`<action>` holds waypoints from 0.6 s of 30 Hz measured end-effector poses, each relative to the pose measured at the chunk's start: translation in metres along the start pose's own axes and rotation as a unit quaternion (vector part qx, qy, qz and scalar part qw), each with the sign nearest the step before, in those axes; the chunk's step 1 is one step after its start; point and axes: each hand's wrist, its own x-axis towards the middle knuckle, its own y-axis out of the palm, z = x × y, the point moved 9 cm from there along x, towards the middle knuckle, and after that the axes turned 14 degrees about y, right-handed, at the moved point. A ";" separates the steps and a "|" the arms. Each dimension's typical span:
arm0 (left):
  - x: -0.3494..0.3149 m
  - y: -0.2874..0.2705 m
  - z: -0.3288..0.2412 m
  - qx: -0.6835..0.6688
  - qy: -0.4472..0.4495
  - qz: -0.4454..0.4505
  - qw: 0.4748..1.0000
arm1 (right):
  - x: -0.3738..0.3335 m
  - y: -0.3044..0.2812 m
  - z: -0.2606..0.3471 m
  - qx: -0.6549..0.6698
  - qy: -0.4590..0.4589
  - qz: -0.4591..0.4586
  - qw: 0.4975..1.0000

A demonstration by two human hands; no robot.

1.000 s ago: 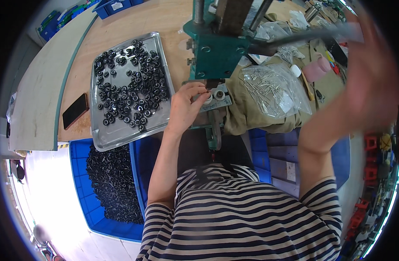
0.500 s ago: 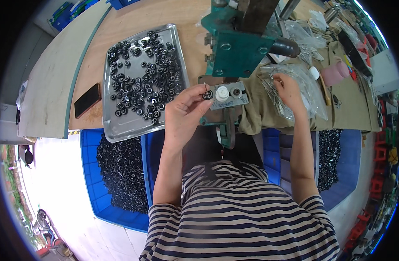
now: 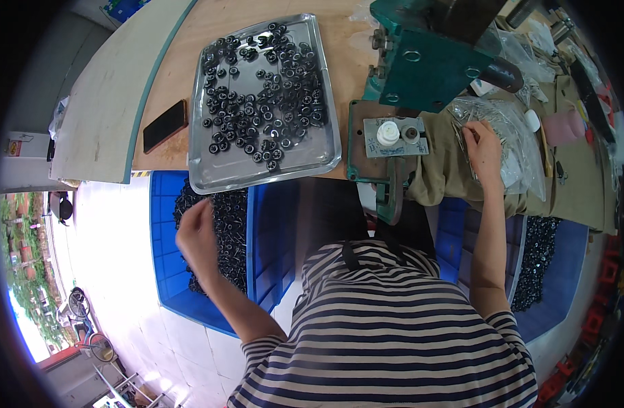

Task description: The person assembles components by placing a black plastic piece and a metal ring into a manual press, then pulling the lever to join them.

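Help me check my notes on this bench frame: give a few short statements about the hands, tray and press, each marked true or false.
1. The left hand is over the blue bin of black parts. True.
2. The right hand grips the press's lever. False: it is at the clear plastic bag of small parts.
3. The metal tray holds many black rings. True.
4. The tray lies right of the green press. False: it lies left of it.
5. A dark phone lies left of the tray. True.

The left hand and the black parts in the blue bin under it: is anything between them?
Nothing visible. The left hand hangs directly over the black parts in the open blue bin. The metal tray lies on the table edge beyond, not over the hand.
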 end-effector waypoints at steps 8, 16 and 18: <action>0.050 0.134 -0.101 0.075 0.248 0.098 0.961 | -0.007 -0.013 0.004 -0.005 0.017 -0.050 0.999; 0.058 0.142 -0.104 -0.049 0.205 0.105 0.972 | -0.015 -0.013 0.011 0.006 -0.020 -0.025 0.999; 0.052 0.162 -0.097 -0.321 0.048 0.145 0.935 | -0.016 -0.012 0.016 -0.007 -0.023 -0.003 1.000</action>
